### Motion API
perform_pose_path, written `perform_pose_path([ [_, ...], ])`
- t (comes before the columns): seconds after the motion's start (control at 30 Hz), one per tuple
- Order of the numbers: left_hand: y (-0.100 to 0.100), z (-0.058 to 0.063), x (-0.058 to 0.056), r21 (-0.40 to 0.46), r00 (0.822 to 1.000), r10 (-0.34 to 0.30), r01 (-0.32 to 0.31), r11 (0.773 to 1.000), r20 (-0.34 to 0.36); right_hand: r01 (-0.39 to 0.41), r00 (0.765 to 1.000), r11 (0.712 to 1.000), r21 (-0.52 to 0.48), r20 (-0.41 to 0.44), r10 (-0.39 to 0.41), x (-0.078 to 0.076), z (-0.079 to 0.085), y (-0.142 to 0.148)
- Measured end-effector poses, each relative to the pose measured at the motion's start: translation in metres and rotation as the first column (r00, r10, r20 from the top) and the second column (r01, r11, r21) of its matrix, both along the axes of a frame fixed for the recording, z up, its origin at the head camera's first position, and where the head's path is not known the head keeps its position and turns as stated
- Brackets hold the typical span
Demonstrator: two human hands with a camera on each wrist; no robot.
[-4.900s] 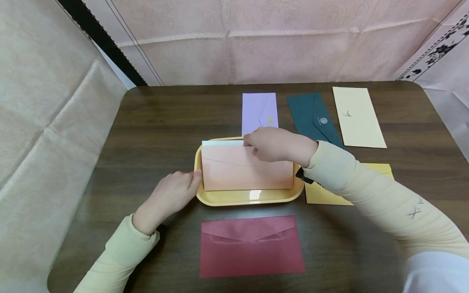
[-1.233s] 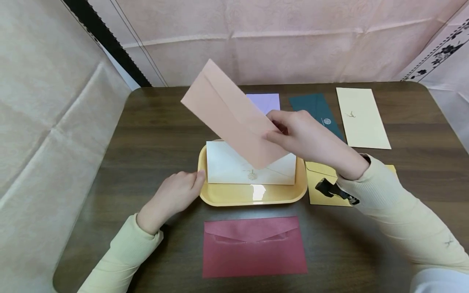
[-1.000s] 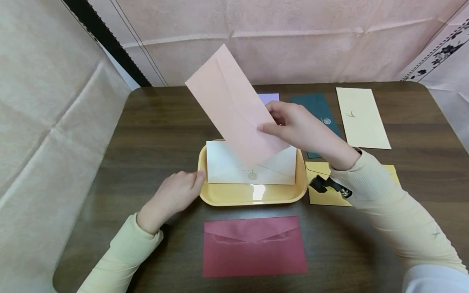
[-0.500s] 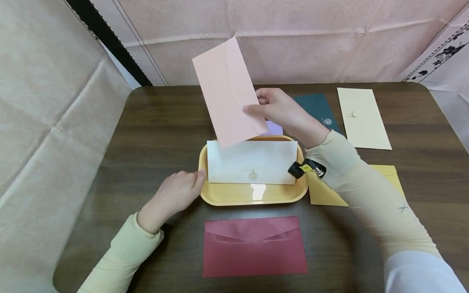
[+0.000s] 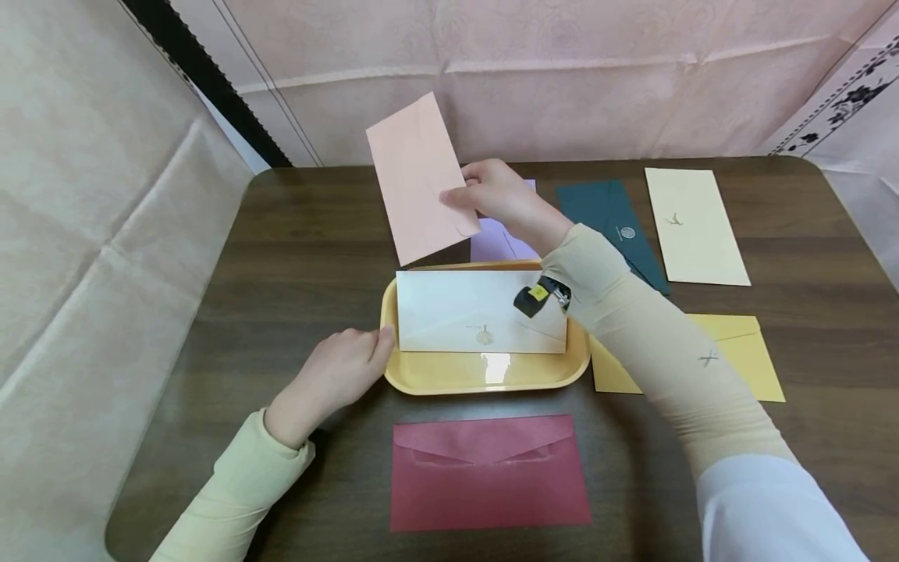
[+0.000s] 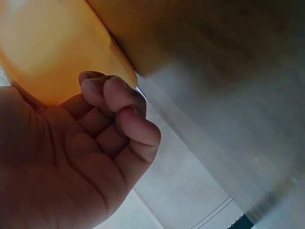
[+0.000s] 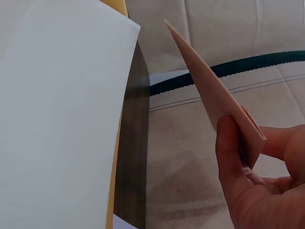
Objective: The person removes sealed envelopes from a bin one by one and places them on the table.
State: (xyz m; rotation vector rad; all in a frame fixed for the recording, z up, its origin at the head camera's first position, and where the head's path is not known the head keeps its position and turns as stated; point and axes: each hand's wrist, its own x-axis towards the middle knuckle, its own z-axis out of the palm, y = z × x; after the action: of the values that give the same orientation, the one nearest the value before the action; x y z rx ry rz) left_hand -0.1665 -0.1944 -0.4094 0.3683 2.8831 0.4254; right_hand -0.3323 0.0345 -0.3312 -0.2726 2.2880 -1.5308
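My right hand (image 5: 502, 199) pinches a pale pink envelope (image 5: 414, 172) near its right edge, thumb on the near face. It is held up, tilted, beyond the tray's far rim. In the right wrist view the envelope (image 7: 209, 90) appears nearly edge-on between thumb and fingers. A white envelope (image 5: 456, 304) with a small gold emblem lies in the yellow tray (image 5: 449, 384). My left hand (image 5: 340, 367) holds the tray's left rim with its thumb on top; the left wrist view shows its fingers (image 6: 126, 102) curled at the tray's edge.
A maroon envelope (image 5: 490, 484) lies in front of the tray. A lilac envelope (image 5: 495, 242) lies behind it, partly covered by the right hand. To the right are teal (image 5: 607, 218), cream (image 5: 695, 234) and yellow (image 5: 730, 343) envelopes. Cloth hangs behind the wooden table (image 5: 295, 257).
My right hand has lifted the pink envelope out of the tray, uncovering the white one, turned it more upright and carried it back and left. The left hand stays on the rim.
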Motion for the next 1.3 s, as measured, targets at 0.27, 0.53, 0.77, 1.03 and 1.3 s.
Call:
perform_pose_path([
  [0.27,0.0,0.0,0.0,-0.004,1.0,-0.003,0.003,1.0,0.005,0.075,0.992,0.997,0.014,0.099,-0.076,-0.022,-0.009,-0.015],
  [0.53,-0.001,0.0,0.0,0.017,1.0,-0.003,0.003,1.0,0.006,0.097,0.979,0.995,-0.025,0.182,-0.091,-0.034,-0.014,-0.028],
  [0.77,-0.002,-0.001,0.0,0.019,1.0,-0.006,0.006,1.0,0.005,0.106,0.962,0.993,-0.046,0.259,-0.09,-0.035,-0.021,-0.04],
  [1.03,-0.001,0.0,0.0,0.011,1.0,-0.008,0.008,1.0,0.005,0.073,0.975,0.997,0.039,0.209,-0.08,-0.034,-0.028,-0.041],
  [1.3,-0.002,0.0,-0.001,0.016,1.0,-0.011,0.011,1.0,0.006,0.027,0.989,0.986,0.166,0.139,-0.05,-0.033,-0.036,-0.038],
])
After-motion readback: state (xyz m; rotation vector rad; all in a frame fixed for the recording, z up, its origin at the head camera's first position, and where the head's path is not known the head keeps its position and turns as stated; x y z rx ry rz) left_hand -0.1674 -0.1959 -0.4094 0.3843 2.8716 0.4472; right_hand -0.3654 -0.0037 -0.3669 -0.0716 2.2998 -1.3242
